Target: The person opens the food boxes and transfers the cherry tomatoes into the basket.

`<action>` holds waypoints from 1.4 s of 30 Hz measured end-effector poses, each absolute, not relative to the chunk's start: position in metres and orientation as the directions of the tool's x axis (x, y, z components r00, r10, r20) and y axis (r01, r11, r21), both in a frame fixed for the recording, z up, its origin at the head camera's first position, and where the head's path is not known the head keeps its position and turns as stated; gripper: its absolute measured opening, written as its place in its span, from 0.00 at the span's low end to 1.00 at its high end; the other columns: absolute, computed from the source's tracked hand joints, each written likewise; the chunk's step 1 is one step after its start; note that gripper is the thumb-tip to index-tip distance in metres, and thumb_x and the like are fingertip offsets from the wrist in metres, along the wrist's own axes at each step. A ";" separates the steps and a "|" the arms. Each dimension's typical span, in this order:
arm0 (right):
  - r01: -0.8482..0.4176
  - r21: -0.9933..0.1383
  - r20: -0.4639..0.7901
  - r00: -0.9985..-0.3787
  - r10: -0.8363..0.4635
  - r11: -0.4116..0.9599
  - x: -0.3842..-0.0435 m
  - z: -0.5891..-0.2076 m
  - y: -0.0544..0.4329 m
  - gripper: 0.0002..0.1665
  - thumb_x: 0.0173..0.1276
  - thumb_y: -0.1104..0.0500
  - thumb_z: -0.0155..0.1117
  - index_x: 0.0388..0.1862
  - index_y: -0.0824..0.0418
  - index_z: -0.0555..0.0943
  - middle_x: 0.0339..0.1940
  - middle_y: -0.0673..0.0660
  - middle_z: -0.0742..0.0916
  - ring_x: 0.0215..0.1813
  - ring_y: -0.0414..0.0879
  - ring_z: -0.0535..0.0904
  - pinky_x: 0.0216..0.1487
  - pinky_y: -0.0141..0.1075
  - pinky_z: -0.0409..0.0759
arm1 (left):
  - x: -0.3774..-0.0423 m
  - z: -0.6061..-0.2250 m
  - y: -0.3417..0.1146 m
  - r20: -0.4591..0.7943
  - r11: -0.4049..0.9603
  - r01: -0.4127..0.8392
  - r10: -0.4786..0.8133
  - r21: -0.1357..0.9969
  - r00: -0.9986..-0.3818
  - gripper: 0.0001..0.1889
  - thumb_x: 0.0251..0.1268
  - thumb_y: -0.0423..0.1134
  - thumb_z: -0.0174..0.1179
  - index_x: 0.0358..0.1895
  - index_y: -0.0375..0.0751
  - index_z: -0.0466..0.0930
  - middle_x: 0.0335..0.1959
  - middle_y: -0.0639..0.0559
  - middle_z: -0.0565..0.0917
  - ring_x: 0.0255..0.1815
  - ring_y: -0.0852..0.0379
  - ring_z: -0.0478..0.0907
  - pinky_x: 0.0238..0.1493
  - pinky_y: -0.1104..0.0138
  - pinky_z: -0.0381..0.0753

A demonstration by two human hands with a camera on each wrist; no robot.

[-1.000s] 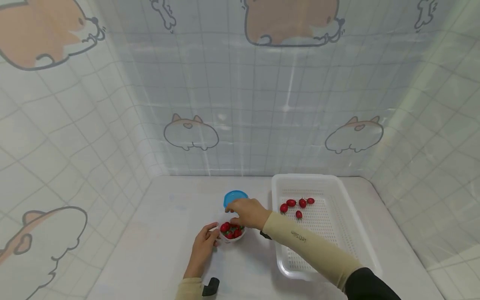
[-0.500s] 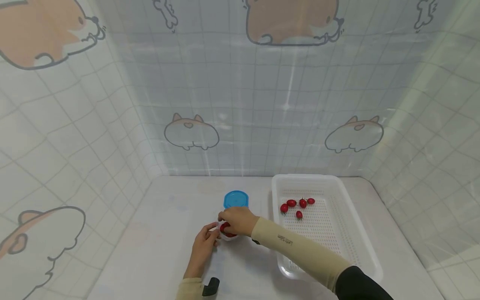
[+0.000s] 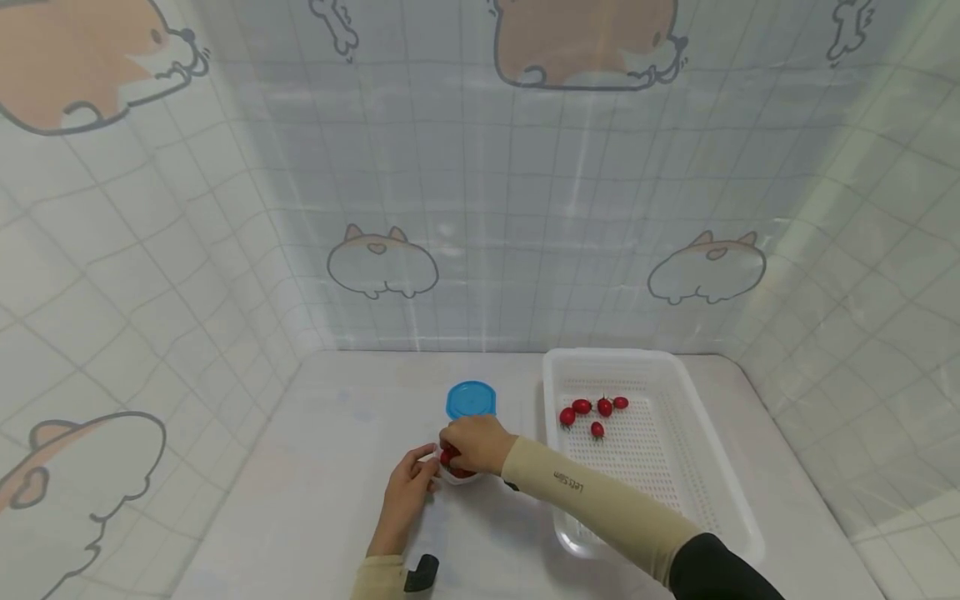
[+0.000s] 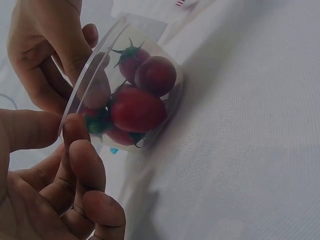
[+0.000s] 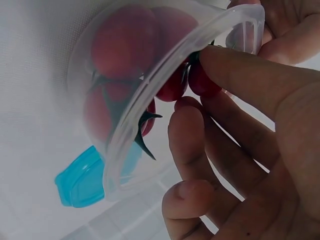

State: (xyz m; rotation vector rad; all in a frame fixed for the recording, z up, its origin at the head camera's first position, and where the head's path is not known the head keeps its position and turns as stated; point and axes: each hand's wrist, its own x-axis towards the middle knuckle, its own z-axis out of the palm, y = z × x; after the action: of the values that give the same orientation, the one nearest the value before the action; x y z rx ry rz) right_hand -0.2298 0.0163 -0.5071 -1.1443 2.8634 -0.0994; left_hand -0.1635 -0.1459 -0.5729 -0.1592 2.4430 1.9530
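Note:
A small clear plastic tub [image 4: 167, 57] full of red cherry tomatoes [image 4: 137, 110] stands on the white table. My left hand [image 3: 405, 493] pinches its rim at the left, thumb on one side and forefinger on the other. From the right, my right hand [image 3: 482, 444] reaches over the tub and covers much of it in the head view. Between its thumb and fingers it pinches a cherry tomato [image 5: 204, 84] at the opening, close to the tomatoes inside. Green stalks show on some of them. A blue lid [image 3: 471, 399] lies just behind the tub.
To the right stands a white perforated basket [image 3: 716, 442], with several cherry tomatoes [image 3: 582, 406] near its back left. My right forearm crosses over its near left part. A tiled-pattern sheet [image 3: 525, 217] with cartoon dogs walls the table at the back and both sides.
My right hand has come left and toward me, from behind the tub's right side down onto its opening. Over the last half second it has barely moved. My left hand stays at the rim.

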 end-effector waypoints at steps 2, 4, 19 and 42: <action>-0.689 -0.083 -0.023 -0.721 -0.692 0.720 -0.230 -0.507 0.016 0.14 0.66 0.49 0.74 0.48 0.50 0.86 0.39 0.43 0.87 0.38 0.34 0.80 0.38 0.29 0.80 | -0.164 -0.573 -0.146 -0.080 0.208 -0.094 -0.076 0.974 -0.994 0.18 0.76 0.41 0.58 0.63 0.38 0.77 0.36 0.41 0.84 0.32 0.52 0.78 0.36 0.65 0.76; -0.693 -0.084 -0.017 -0.718 -0.696 0.716 -0.229 -0.506 0.016 0.14 0.66 0.49 0.74 0.48 0.50 0.86 0.39 0.43 0.87 0.38 0.34 0.80 0.38 0.29 0.80 | -0.164 -0.573 -0.147 -0.080 0.208 -0.095 -0.077 0.973 -0.994 0.18 0.76 0.41 0.58 0.63 0.38 0.77 0.36 0.42 0.84 0.32 0.52 0.78 0.36 0.65 0.75; -0.692 -0.130 0.017 -0.717 -0.697 0.710 -0.223 -0.498 0.020 0.14 0.66 0.49 0.74 0.47 0.51 0.85 0.38 0.42 0.87 0.37 0.32 0.79 0.38 0.28 0.79 | -0.162 -0.571 -0.146 -0.091 0.218 -0.106 -0.077 0.970 -0.993 0.20 0.76 0.41 0.58 0.64 0.37 0.76 0.36 0.45 0.84 0.33 0.52 0.78 0.37 0.65 0.75; -0.583 -0.375 0.130 -0.803 -0.582 0.721 -0.235 -0.451 0.091 0.15 0.67 0.48 0.73 0.49 0.50 0.85 0.43 0.45 0.89 0.44 0.39 0.82 0.41 0.36 0.81 | -0.162 -0.569 -0.145 -0.106 0.229 -0.122 -0.083 0.966 -0.991 0.20 0.77 0.40 0.57 0.66 0.36 0.75 0.38 0.41 0.84 0.35 0.48 0.77 0.36 0.65 0.75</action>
State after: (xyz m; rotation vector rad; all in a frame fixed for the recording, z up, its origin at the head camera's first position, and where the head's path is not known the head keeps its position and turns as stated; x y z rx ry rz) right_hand -0.2350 0.0911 -0.4509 -0.9877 2.9165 -0.6366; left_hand -0.1624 -0.1453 -0.5688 -0.2033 2.4372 1.9206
